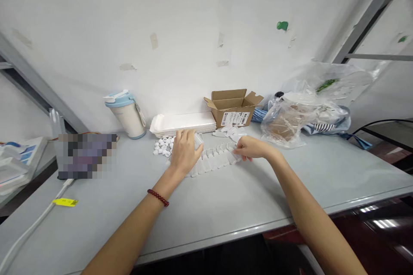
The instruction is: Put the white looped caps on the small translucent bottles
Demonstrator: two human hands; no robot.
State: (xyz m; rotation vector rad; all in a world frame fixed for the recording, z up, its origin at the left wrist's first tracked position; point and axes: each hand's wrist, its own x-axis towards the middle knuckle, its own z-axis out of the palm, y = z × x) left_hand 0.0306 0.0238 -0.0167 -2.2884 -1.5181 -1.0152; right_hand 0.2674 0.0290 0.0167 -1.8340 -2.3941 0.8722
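Observation:
Several small translucent plastic pieces, each with a thin curved loop at its far end, lie side by side in a row on the grey table. My left hand is over the row's left end, fingers curled around a clear plastic piece that shows between thumb and fingers. At the right end, my right hand has its fingertips pinched together on the last piece of the row; the fingers partly cover it. A heap of small white caps lies just left of my left hand. More loose clear pieces lie behind the row.
Behind stand an open cardboard box, a stack of white trays and a cream tumbler with a blue lid. Plastic-bagged items sit at right. A blurred-out device with a white cable is at left.

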